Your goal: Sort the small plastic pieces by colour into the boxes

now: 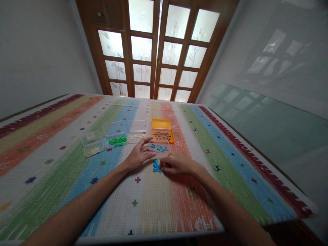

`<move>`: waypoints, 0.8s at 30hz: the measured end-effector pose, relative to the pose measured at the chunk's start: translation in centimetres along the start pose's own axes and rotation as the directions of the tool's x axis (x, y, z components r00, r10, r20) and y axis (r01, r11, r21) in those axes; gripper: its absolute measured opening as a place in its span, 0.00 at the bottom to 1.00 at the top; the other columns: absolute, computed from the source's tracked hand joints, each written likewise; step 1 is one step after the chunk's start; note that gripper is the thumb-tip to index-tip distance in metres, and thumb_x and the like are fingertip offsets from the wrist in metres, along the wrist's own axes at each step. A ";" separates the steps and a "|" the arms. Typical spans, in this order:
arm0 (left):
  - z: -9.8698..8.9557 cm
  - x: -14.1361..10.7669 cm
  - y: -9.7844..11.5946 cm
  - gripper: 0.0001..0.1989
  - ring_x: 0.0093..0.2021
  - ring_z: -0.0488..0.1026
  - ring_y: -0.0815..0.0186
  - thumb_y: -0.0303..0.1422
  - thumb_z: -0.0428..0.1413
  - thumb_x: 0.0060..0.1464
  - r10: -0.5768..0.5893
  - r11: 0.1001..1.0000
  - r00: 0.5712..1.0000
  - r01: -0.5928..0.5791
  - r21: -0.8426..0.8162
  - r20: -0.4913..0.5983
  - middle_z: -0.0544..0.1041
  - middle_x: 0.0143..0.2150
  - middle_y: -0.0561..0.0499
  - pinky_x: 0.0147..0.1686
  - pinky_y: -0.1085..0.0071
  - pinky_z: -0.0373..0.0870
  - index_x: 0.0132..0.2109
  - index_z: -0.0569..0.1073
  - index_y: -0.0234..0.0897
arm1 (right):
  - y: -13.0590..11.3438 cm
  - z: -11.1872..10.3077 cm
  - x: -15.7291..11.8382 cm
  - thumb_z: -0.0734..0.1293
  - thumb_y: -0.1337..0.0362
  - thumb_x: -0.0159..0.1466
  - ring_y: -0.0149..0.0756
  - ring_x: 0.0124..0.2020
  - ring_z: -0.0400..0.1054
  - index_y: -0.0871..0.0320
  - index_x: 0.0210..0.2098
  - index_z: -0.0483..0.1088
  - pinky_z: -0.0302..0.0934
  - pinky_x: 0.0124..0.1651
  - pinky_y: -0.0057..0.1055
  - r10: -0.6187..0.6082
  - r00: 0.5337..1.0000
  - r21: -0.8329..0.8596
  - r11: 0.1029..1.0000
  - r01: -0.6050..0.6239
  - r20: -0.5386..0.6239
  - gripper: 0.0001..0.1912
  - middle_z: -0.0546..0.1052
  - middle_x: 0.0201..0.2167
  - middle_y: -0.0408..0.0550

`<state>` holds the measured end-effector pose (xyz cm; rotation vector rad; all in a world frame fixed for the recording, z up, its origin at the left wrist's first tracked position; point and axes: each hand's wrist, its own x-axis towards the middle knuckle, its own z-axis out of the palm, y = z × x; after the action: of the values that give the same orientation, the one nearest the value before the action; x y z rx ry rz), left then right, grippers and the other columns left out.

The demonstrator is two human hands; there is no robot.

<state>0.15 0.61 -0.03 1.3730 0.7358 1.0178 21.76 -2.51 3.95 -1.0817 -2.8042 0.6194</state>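
A small clear plastic box (pixel 167 147) holds several blue pieces (pixel 159 147). My left hand (pixel 139 155) is curved round its left side, thumb at the near corner and forefinger at the far one. Just in front of the box, a loose pile of small blue pieces (pixel 155 166) lies on the cloth. Bent and pressed together, the fingers of my right hand (pixel 176 164) touch the right edge of that pile. Whatever is between those fingertips is hidden.
Behind stand an orange box (pixel 161 123) with brown pieces, and clear boxes with cream pieces (pixel 138 136), green pieces (pixel 118 140) and yellow-white pieces (pixel 94 150), lids raised. A striped cloth (pixel 115 205) covers the table. Wooden glazed doors (pixel 156 68) close the far end.
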 end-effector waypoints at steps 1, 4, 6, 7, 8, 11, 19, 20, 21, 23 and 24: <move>0.0 0.0 0.0 0.34 0.45 0.76 0.63 0.32 0.67 0.47 0.001 1.000 1.000 -0.001 0.002 0.001 0.67 0.60 0.41 0.47 0.60 0.74 0.60 0.64 0.41 | -0.1 -0.1 0.0 0.66 0.71 0.62 0.30 0.26 0.64 0.61 0.36 0.77 0.52 0.30 0.26 0.005 1.000 0.011 1.000 -0.005 -0.002 0.07 0.78 0.28 0.47; 0.0 0.0 0.0 0.34 0.46 0.76 0.62 0.32 0.67 0.48 0.001 1.000 1.000 -0.001 0.006 0.006 0.66 0.61 0.41 0.48 0.60 0.74 0.60 0.64 0.42 | -0.2 -0.2 -0.1 0.66 0.70 0.63 0.29 0.26 0.65 0.59 0.37 0.78 0.53 0.31 0.25 0.006 1.000 0.052 0.999 -0.005 -0.021 0.08 0.78 0.28 0.45; 0.0 0.0 -0.1 0.34 0.46 0.76 0.62 0.32 0.67 0.48 0.003 1.000 1.000 -0.003 0.009 0.006 0.66 0.61 0.41 0.48 0.59 0.74 0.60 0.64 0.41 | -0.2 -0.1 0.0 0.66 0.70 0.63 0.29 0.26 0.65 0.59 0.38 0.77 0.54 0.31 0.25 -0.005 0.999 0.060 0.998 0.007 -0.034 0.08 0.78 0.28 0.45; 0.0 0.0 -0.1 0.34 0.46 0.76 0.62 0.32 0.67 0.48 0.004 1.000 1.000 -0.004 0.011 0.006 0.66 0.61 0.40 0.48 0.59 0.74 0.60 0.64 0.41 | -0.1 0.1 0.1 0.65 0.71 0.63 0.29 0.26 0.65 0.59 0.38 0.77 0.54 0.32 0.25 -0.011 0.999 0.057 0.998 0.013 -0.035 0.08 0.78 0.28 0.45; 0.0 0.0 -0.1 0.34 0.46 0.76 0.62 0.32 0.67 0.48 0.005 1.000 1.000 -0.005 0.013 0.006 0.67 0.61 0.40 0.49 0.58 0.74 0.60 0.64 0.41 | -0.1 0.2 0.1 0.65 0.71 0.63 0.29 0.26 0.65 0.59 0.37 0.77 0.54 0.32 0.25 -0.015 0.999 0.051 0.999 0.017 -0.036 0.08 0.78 0.28 0.45; -0.1 0.0 -0.3 0.34 0.46 0.76 0.62 0.32 0.67 0.48 0.001 1.000 1.000 -0.001 0.010 0.013 0.67 0.60 0.40 0.50 0.57 0.74 0.60 0.63 0.41 | 0.2 0.5 0.3 0.65 0.72 0.62 0.29 0.27 0.65 0.59 0.36 0.77 0.54 0.32 0.25 -0.014 0.999 0.043 0.999 0.015 -0.033 0.08 0.78 0.28 0.45; -0.1 0.1 -0.4 0.34 0.45 0.76 0.63 0.32 0.67 0.47 0.002 1.000 1.000 -0.002 -0.001 0.012 0.68 0.59 0.41 0.50 0.58 0.73 0.60 0.63 0.40 | 0.0 0.3 0.1 0.67 0.72 0.61 0.27 0.25 0.62 0.60 0.35 0.77 0.50 0.30 0.24 0.009 1.000 0.029 1.000 -0.009 -0.029 0.07 0.76 0.25 0.43; -0.1 0.1 -0.4 0.34 0.45 0.76 0.63 0.32 0.67 0.47 0.003 1.000 1.000 -0.003 0.000 0.011 0.67 0.59 0.41 0.49 0.58 0.73 0.60 0.63 0.40 | -0.1 0.3 0.1 0.66 0.72 0.61 0.28 0.25 0.62 0.60 0.35 0.77 0.50 0.30 0.24 0.013 1.000 0.024 1.000 -0.012 -0.028 0.07 0.76 0.26 0.43; -0.1 0.1 -0.4 0.34 0.45 0.76 0.63 0.32 0.67 0.47 0.002 1.000 1.000 -0.002 -0.001 0.011 0.67 0.59 0.41 0.49 0.59 0.73 0.60 0.63 0.40 | -0.1 0.3 0.1 0.66 0.72 0.61 0.28 0.25 0.62 0.60 0.35 0.77 0.50 0.30 0.24 0.017 0.999 0.022 1.000 -0.017 -0.027 0.07 0.76 0.26 0.43; 0.0 0.1 -0.4 0.34 0.45 0.76 0.63 0.32 0.67 0.47 0.000 1.000 1.000 0.000 -0.005 0.011 0.67 0.59 0.41 0.49 0.59 0.73 0.60 0.63 0.40 | -0.2 0.2 0.1 0.66 0.73 0.60 0.28 0.25 0.62 0.60 0.34 0.77 0.50 0.29 0.24 0.014 1.000 0.027 1.000 -0.014 -0.017 0.07 0.76 0.26 0.43; 0.0 0.1 -0.4 0.34 0.45 0.76 0.63 0.32 0.67 0.47 -0.001 1.000 1.000 0.001 -0.008 0.012 0.67 0.59 0.41 0.49 0.59 0.73 0.60 0.63 0.40 | -0.2 0.2 0.1 0.66 0.73 0.60 0.27 0.25 0.62 0.60 0.34 0.77 0.50 0.30 0.24 0.008 1.000 0.030 1.000 -0.008 -0.009 0.07 0.76 0.26 0.43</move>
<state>0.23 0.72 -0.37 1.3704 0.7230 1.0098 21.54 -2.67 3.89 -1.0887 -2.7744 0.6535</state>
